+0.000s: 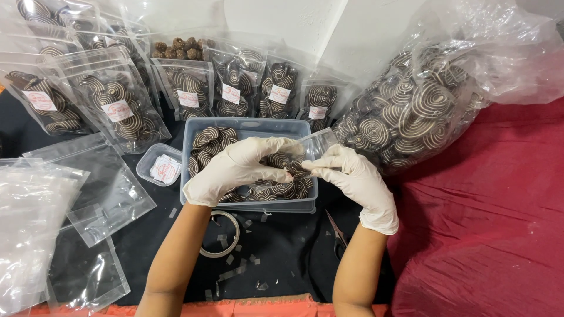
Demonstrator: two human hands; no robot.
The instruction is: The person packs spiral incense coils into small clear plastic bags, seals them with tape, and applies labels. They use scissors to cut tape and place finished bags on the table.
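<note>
A plastic tub [249, 126] of spiral biscuits sits mid-surface, both hands [235, 170] meeting over it. Behind it stands a row of filled pouches [235, 88]; to its right slumps a big bag of biscuits [411, 111]. Left lie empty pouches [35, 223] and a small label tub [160, 165]. In front lie a tape roll [220, 235] and scissors [338, 235].

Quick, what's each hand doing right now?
Left hand: closed, pinching a small clear pouch over the plastic tub of spiral cookies.
Right hand: closed, pinching the same pouch.
</note>
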